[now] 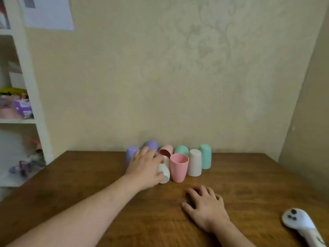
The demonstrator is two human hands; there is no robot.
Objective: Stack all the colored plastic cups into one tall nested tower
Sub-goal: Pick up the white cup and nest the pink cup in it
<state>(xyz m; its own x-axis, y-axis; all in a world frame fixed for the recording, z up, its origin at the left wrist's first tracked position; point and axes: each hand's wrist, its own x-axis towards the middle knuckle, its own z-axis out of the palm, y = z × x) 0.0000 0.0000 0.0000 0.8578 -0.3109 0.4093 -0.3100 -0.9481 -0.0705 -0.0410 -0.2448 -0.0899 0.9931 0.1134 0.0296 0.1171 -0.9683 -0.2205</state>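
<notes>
Pink cup [179, 167] upright; cream cup [194, 162], mint cup [206, 156], lilac cup [131, 153]. Brown wood-grain table [249, 184]. Beige wall [178, 77], faint floral pattern.

Background: beige wall [178, 77] with faint floral relief pattern, meeting a side wall [309, 122] at right. White shelf unit [33, 104] at left, cluttered. Paper sheet [48, 13] on wall, upper left. Brown wooden bench [249, 184]. Light soft, dim.

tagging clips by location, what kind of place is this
Probably a room in a home: a wooden table pushed against a wall with patterned wallpaper, and a white shelf unit at the left holding toys and oddments.
</notes>
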